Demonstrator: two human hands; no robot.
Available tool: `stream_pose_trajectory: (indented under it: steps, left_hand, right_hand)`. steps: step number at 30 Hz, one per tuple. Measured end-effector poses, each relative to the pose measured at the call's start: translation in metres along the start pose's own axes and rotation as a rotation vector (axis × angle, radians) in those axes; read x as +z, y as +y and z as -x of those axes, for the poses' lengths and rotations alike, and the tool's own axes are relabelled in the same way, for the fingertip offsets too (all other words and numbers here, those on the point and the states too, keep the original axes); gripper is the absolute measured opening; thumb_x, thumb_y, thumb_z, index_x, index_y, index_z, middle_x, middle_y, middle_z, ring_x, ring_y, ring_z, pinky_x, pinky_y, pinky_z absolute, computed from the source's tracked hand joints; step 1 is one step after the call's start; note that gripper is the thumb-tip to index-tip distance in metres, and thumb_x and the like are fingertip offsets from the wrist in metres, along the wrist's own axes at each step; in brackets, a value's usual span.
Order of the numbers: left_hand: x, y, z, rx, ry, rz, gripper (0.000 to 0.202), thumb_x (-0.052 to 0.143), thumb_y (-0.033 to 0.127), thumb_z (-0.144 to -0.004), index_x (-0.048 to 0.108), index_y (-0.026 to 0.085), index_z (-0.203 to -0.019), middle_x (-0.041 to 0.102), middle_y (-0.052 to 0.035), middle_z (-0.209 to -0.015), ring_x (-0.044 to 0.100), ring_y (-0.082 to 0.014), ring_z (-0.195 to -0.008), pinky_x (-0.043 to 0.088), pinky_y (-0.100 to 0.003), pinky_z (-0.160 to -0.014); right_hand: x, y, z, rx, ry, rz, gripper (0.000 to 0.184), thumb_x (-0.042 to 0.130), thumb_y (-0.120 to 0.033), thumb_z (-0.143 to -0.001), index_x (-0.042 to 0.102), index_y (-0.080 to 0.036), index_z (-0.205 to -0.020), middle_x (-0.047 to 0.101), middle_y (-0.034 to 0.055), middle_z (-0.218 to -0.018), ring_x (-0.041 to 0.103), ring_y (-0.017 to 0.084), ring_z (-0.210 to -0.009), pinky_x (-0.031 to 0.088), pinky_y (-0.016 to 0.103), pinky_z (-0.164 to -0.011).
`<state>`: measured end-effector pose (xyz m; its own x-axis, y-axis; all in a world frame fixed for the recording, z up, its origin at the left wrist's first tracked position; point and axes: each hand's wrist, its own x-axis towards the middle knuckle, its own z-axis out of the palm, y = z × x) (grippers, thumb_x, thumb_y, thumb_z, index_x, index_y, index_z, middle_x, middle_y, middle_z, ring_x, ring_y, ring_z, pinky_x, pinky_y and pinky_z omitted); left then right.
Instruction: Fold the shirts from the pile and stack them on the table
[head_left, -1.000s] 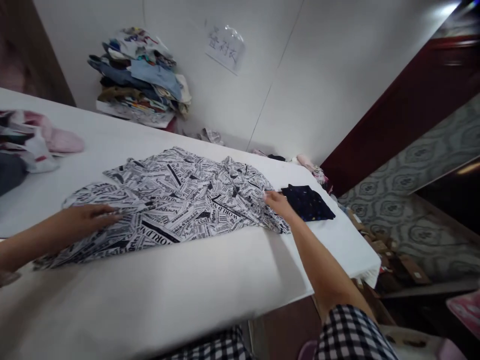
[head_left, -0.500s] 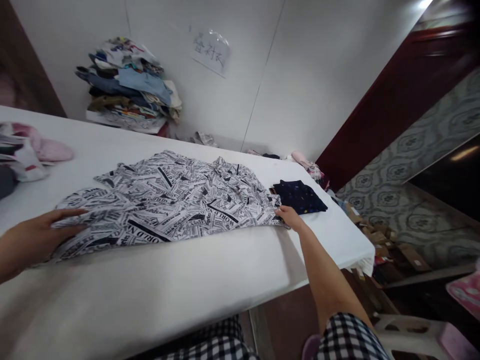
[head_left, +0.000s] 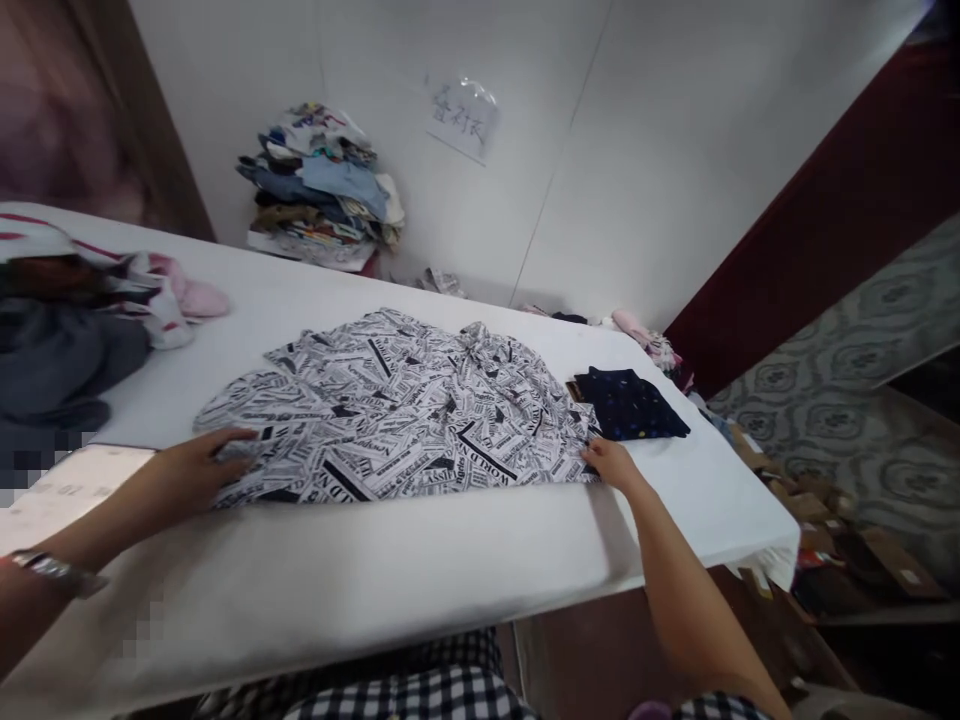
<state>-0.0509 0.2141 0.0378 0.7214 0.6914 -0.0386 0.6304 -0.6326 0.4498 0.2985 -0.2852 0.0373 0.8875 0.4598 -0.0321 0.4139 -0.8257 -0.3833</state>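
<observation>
A collared shirt [head_left: 420,420] with a black-and-white newspaper print lies spread sideways across a white-covered table [head_left: 360,570]. Over its near left corner is my left hand [head_left: 199,468], thumb and forefinger apart on the cloth; the other fingers are mostly hidden. My right hand [head_left: 611,463] pinches the shirt's near right corner. Just beyond that hand sits a folded dark navy garment [head_left: 634,403] with small coloured specks, close against the shirt's right edge.
Piled clothes [head_left: 322,190] stand against the wall at the back left. Loose grey clothing [head_left: 60,350] and pink-and-white clothing [head_left: 180,295] lie on the table's left end. A paper sign [head_left: 461,120] hangs on the wall. Cardboard boxes [head_left: 825,520] are at the right.
The view has swung left, so the shirt and both hands appear farther right. More clothing and my left wrist's metal band now show. Both hands keep their places on the shirt.
</observation>
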Motion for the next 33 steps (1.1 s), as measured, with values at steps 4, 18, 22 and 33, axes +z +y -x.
stream_pose_trajectory:
  steps: [4, 18, 22, 33]
  left_hand:
    - [-0.013, 0.026, 0.012, -0.116, -0.092, 0.064, 0.063, 0.041, 0.060, -0.073, 0.061, 0.018, -0.116, 0.048, 0.0047, -0.044, 0.051, -0.0195, -0.048, 0.038, -0.026, -0.052]
    - [-0.020, 0.039, -0.018, -0.063, 0.125, 0.148, 0.049, 0.049, 0.047, -0.080, 0.065, 0.014, -0.111, 0.062, -0.0006, -0.070, 0.051, -0.0151, -0.066, 0.037, -0.024, -0.062]
    - [-0.009, 0.031, -0.030, -0.010, 0.000, 0.088, 0.049, 0.046, 0.046, -0.082, 0.065, 0.013, -0.114, 0.065, -0.0032, -0.078, 0.054, -0.0168, -0.071, 0.038, -0.026, -0.067]
    - [-0.018, 0.039, -0.042, -0.022, 0.178, 0.278, 0.052, 0.044, 0.051, -0.084, 0.064, 0.012, -0.113, 0.068, -0.0033, -0.092, 0.053, -0.0142, -0.077, 0.039, -0.024, -0.070]
  right_hand:
    - [0.000, -0.010, -0.001, 0.000, 0.038, 0.044, 0.024, 0.055, -0.040, -0.080, 0.068, -0.020, -0.087, 0.068, 0.0045, -0.074, 0.061, 0.021, -0.072, 0.039, 0.028, -0.063]
    - [0.028, -0.075, -0.053, -0.066, 0.003, 0.146, 0.036, 0.049, -0.044, -0.089, 0.069, -0.018, -0.104, 0.072, 0.0098, -0.092, 0.066, 0.025, -0.087, 0.043, 0.030, -0.073]
    - [0.030, -0.082, -0.060, -0.056, 0.004, 0.114, 0.052, 0.039, -0.057, -0.090, 0.070, -0.017, -0.101, 0.072, 0.0134, -0.098, 0.065, 0.027, -0.091, 0.043, 0.032, -0.074]
    - [0.030, -0.097, -0.097, -0.072, 0.291, -0.002, 0.038, 0.039, -0.037, -0.091, 0.070, -0.016, -0.098, 0.072, 0.0112, -0.091, 0.062, 0.023, -0.087, 0.042, 0.029, -0.075]
